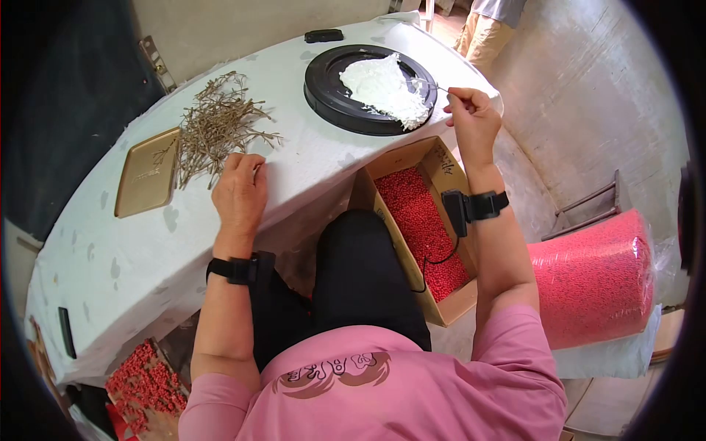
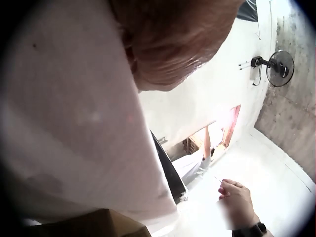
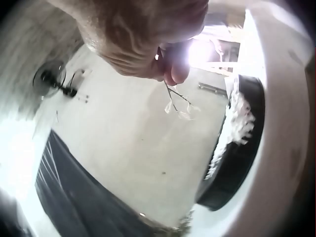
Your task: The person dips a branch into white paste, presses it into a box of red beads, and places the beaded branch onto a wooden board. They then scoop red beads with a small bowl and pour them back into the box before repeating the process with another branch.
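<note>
My right hand (image 1: 476,125) pinches a thin twig (image 1: 439,88) at the right edge of a round black tray (image 1: 323,110) that holds a white, lumpy mass (image 1: 382,84). In the right wrist view the twig (image 3: 170,91) hangs from the fingertips of the right hand (image 3: 143,39), its forked ends tipped with white. My left hand (image 1: 241,192) rests at the near table edge, fingers loosely bent, beside a pile of dry brown twigs (image 1: 213,132); nothing shows in its grip. The left wrist view has the left hand (image 2: 173,44) close up, its fingertips hidden.
A gold tray (image 1: 136,180) lies left of the twigs on the white-clothed table (image 1: 173,242). A cardboard box (image 1: 441,312) of red beads (image 1: 423,220) stands by my right leg, with a large bag of red beads (image 1: 588,279) further right. A person (image 1: 487,37) stands beyond the table.
</note>
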